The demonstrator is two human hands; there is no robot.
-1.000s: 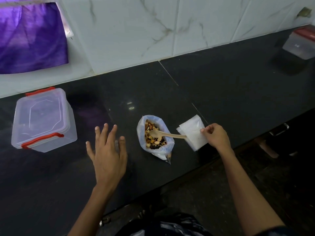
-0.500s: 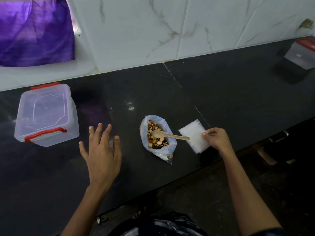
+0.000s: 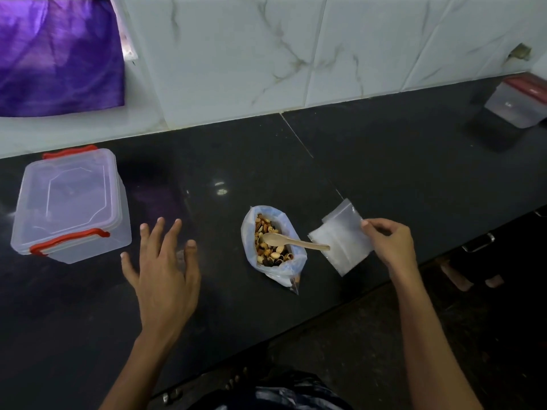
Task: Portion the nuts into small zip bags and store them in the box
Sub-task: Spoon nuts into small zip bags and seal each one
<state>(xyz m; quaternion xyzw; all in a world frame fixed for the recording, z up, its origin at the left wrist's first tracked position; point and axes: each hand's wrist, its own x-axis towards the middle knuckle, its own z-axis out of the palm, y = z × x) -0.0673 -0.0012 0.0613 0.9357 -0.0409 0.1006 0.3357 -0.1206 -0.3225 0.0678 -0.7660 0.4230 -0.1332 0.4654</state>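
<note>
While my right hand (image 3: 390, 247) pinches the top zip bag (image 3: 343, 236) of the stack, my left hand (image 3: 161, 269) hovers spread over the desk (image 3: 384, 161); two bags could lift together, or brush the spoon (image 3: 291, 242) and tip the nuts (image 3: 270, 247) before reaching the box (image 3: 71, 202).

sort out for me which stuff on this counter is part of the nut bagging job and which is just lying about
Part of the job:
- bag of nuts, open
- wooden spoon resting in it
- small zip bags, pinched by the right hand
- clear box with red clips, lid on
- left hand, open over the counter

Just lying about:
- purple cloth
- red-lidded container, far right
</note>
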